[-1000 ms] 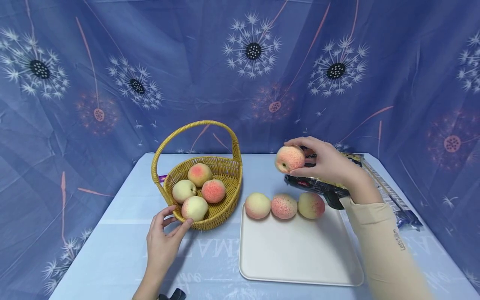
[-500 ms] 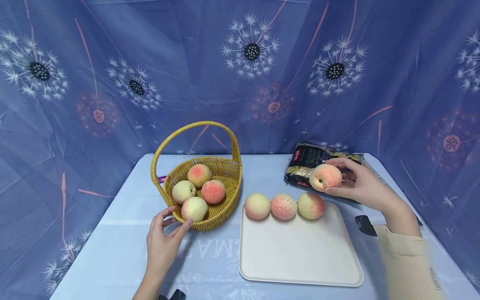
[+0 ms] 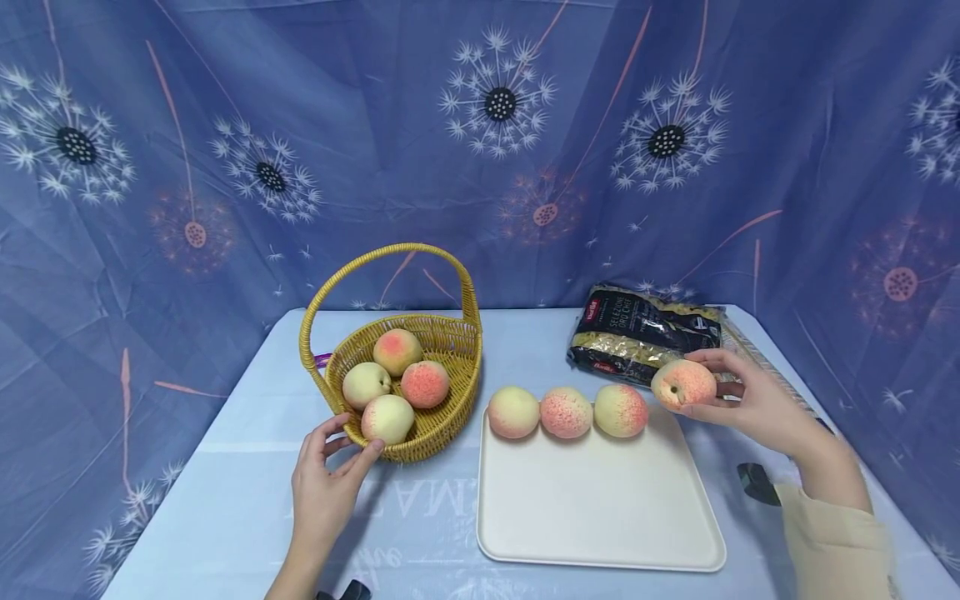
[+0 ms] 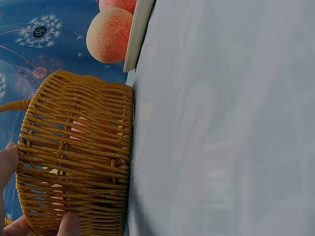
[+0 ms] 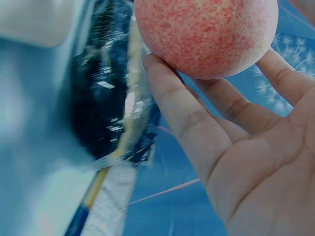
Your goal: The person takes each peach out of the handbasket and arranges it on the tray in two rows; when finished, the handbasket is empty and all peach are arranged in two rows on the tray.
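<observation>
My right hand (image 3: 772, 412) grips a pink-and-yellow peach (image 3: 683, 383) between thumb and fingers, over the far right corner of a cream tray (image 3: 600, 500). Seen from the right wrist, the speckled red skin of this peach (image 5: 206, 34) sits against the fingertips. Three more peaches (image 3: 567, 412) line the tray's far edge. On the left, my left hand (image 3: 330, 479) holds the near rim of a golden wicker basket (image 3: 450, 425). Its thumb and fingers are spread along the weave. Inside the basket lie several peaches (image 3: 425, 384), red and pale yellow.
Behind the held peach lies a black pasta bag (image 3: 637, 329), with a thin stick (image 5: 93, 191) next to it. The basket's tall handle (image 3: 390, 248) arches up before a blue dandelion-print curtain (image 3: 375, 125). A light blue cloth (image 3: 420, 517) covers the table.
My right hand has carried the peach rightward and down, from above the pasta bag to the tray's far right corner. My left hand stays on the basket rim.
</observation>
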Action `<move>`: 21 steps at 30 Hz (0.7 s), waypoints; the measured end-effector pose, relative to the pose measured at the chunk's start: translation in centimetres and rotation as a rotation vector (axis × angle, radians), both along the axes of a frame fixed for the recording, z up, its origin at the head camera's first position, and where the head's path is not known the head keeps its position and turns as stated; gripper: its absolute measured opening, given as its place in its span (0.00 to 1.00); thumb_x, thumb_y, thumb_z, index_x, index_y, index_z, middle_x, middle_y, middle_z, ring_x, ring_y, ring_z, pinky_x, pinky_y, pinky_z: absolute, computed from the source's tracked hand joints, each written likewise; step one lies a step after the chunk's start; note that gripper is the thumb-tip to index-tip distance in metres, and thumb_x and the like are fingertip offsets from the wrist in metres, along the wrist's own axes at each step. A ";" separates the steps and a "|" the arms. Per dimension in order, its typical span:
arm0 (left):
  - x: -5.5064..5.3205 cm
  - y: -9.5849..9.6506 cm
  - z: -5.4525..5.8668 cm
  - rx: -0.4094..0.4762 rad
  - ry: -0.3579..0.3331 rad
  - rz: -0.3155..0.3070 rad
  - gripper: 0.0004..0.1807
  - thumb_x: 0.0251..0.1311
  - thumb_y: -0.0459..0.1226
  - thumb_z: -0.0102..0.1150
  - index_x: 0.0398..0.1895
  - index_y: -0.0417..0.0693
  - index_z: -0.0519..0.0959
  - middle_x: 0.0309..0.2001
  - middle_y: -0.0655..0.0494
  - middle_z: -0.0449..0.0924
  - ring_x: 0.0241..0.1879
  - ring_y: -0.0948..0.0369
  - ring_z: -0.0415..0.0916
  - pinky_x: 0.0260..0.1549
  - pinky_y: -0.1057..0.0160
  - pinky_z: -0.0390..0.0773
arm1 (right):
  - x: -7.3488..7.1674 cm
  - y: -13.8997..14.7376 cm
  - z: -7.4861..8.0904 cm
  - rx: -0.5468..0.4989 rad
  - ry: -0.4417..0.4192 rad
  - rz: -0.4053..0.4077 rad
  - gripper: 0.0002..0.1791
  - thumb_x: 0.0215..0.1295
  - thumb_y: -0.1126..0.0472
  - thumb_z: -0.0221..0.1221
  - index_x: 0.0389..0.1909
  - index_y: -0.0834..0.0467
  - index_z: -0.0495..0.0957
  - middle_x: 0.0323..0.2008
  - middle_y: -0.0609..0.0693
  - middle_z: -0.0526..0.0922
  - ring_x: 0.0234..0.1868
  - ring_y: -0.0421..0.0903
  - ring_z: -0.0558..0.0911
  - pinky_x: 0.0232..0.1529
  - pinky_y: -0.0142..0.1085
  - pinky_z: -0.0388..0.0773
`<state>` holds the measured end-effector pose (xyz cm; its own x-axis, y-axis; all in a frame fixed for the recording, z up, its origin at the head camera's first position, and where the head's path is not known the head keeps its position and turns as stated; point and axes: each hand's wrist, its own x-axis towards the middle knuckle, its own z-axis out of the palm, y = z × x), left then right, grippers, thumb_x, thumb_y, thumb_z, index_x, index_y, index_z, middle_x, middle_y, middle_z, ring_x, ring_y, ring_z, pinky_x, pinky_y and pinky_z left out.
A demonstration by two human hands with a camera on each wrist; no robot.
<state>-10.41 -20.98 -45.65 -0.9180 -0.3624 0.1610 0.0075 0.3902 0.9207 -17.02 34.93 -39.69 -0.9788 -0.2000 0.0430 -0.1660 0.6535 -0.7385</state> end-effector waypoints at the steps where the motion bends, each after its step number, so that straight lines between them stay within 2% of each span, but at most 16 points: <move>1: 0.0 0.0 0.0 -0.001 0.001 0.001 0.33 0.62 0.40 0.80 0.68 0.45 0.77 0.64 0.49 0.75 0.53 0.73 0.75 0.43 0.82 0.85 | 0.0 0.2 -0.4 -0.006 -0.008 0.000 0.44 0.64 0.55 0.77 0.76 0.59 0.66 0.65 0.56 0.75 0.49 0.26 0.82 0.48 0.24 0.86; 5: 0.0 0.0 0.0 -0.006 0.006 0.001 0.33 0.62 0.40 0.80 0.68 0.45 0.77 0.64 0.48 0.75 0.53 0.74 0.75 0.43 0.82 0.85 | 0.0 0.6 -1.9 -0.024 -0.019 0.010 0.43 0.65 0.57 0.77 0.76 0.60 0.66 0.67 0.57 0.74 0.49 0.27 0.83 0.47 0.26 0.87; 9: 0.0 0.0 0.0 -0.012 0.009 0.002 0.33 0.62 0.39 0.80 0.68 0.45 0.77 0.63 0.48 0.76 0.53 0.74 0.75 0.43 0.82 0.84 | 0.2 0.6 -2.7 -0.026 -0.013 0.012 0.41 0.64 0.58 0.77 0.74 0.60 0.68 0.66 0.56 0.75 0.49 0.27 0.82 0.47 0.26 0.86; 16: 0.0 0.0 0.0 -0.011 0.006 0.003 0.33 0.62 0.40 0.80 0.68 0.44 0.77 0.63 0.48 0.75 0.53 0.74 0.75 0.43 0.82 0.84 | 0.2 0.0 -3.0 -0.051 -0.018 0.037 0.40 0.65 0.59 0.77 0.72 0.62 0.67 0.60 0.57 0.77 0.48 0.31 0.83 0.48 0.29 0.87; 21: 0.0 0.0 -0.1 -0.012 0.016 0.002 0.33 0.62 0.39 0.80 0.68 0.44 0.77 0.63 0.48 0.75 0.52 0.74 0.75 0.43 0.82 0.85 | 0.1 -0.3 -3.2 -0.075 -0.017 0.051 0.39 0.64 0.61 0.77 0.70 0.63 0.68 0.58 0.53 0.78 0.48 0.32 0.83 0.48 0.29 0.86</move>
<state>-10.45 -20.99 -45.76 -0.9147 -0.3619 0.1799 0.0216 0.4009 0.9159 -16.89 34.67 -42.86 -0.9682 -0.2466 0.0429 -0.1845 0.5874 -0.7880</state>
